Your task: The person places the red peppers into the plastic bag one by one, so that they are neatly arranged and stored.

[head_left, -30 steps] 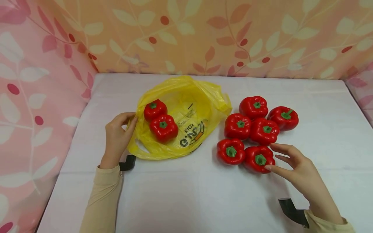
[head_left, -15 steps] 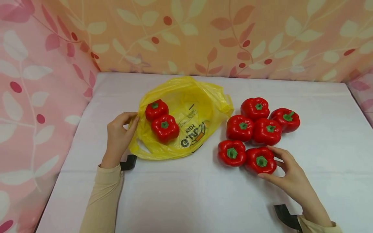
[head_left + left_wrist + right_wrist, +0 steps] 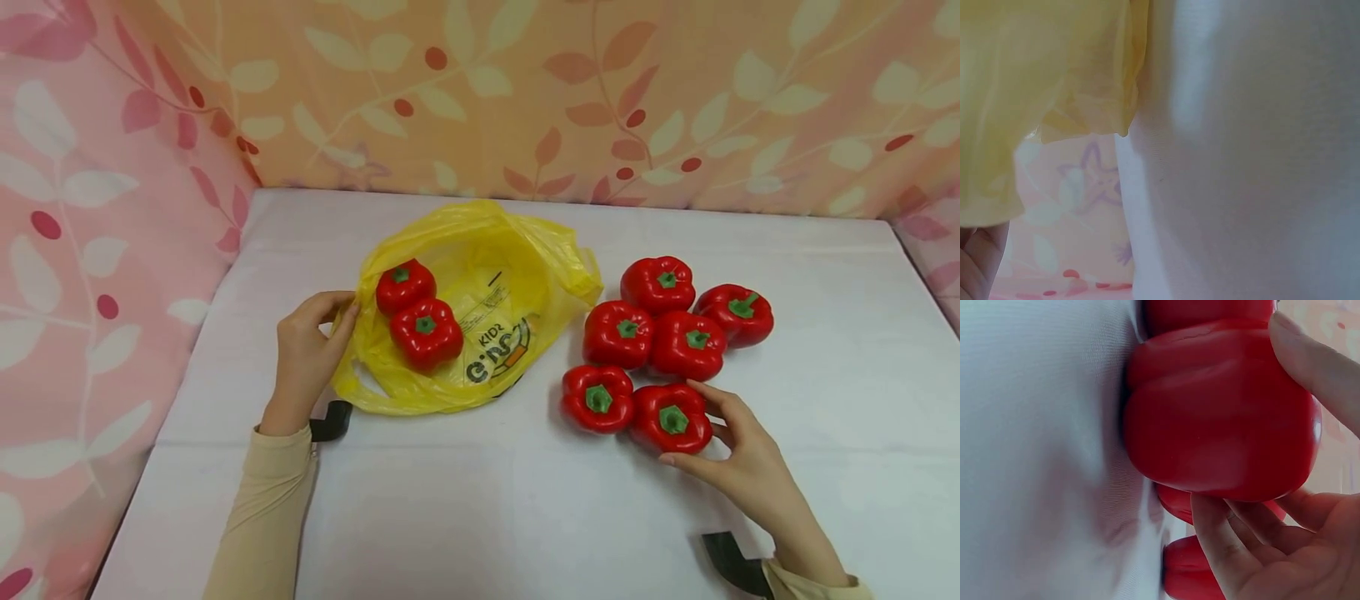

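Observation:
A yellow plastic bag [image 3: 420, 402] lies on the table with its mouth spread wide and two red bell peppers [image 3: 426, 335] inside. My left hand [image 3: 303, 358] pinches the bag's left edge; the left wrist view shows part of that hand [image 3: 982, 262] under the yellow plastic. To the right, several more red bell peppers [image 3: 688, 343] stand in a cluster. The nearest right one, a bell pepper [image 3: 672, 419] with a green stem, is between the thumb and fingers of my right hand [image 3: 753, 467]. In the right wrist view this bell pepper [image 3: 1222, 412] touches the white surface.
The table has a white cloth [image 3: 480, 508]. Beside the held pepper stands another bell pepper [image 3: 597, 400] on its left. A patterned orange curtain [image 3: 525, 100] rises behind the table, and a pink one [image 3: 67, 275] along the left side.
My right hand has come in from the right and closed its thumb and fingers around the near right bell pepper. My left hand has stayed at the bag's edge.

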The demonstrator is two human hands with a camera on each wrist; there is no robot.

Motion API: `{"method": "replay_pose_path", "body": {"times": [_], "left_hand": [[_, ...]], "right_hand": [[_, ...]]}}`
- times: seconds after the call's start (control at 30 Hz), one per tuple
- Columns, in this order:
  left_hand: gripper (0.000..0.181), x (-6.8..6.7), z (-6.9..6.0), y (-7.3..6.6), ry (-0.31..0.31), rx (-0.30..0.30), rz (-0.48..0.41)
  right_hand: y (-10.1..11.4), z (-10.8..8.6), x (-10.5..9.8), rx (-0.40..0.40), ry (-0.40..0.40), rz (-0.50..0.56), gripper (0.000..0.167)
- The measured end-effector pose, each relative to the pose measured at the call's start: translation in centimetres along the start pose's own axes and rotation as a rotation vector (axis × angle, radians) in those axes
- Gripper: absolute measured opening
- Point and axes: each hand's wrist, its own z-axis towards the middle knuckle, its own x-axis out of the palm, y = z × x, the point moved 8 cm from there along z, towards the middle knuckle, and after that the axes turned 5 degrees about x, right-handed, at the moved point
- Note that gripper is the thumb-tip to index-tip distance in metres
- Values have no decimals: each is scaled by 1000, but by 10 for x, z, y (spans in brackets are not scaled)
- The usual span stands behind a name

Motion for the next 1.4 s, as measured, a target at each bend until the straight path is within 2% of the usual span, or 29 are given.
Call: {"method": "replay_pose_path", "body": {"times": [0.2, 0.53, 0.8, 0.97, 1.1, 1.2, 1.4], "left_hand": [[13, 0, 0, -1, -1, 5, 9], [13, -1, 1, -1, -1, 7, 5], [13, -1, 2, -1, -1, 6, -1], [14, -1, 2, -1, 4, 1, 4], [14, -2, 1, -1, 5, 3, 11], [14, -3, 1, -1, 6, 4, 11], [15, -1, 1, -2, 16, 6, 9]], "right_hand": [[1, -2, -5, -20, -40, 12, 86], [7, -10, -29, -18, -135, 74, 88], [36, -13, -39, -114, -199, 135, 90], [63, -10, -41, -199, -222, 238, 90], [86, -4, -35, -255, -206, 395, 88], [101, 2, -25, -268, -181, 514, 85], [128, 15, 10, -220, -123, 642, 76]]}}
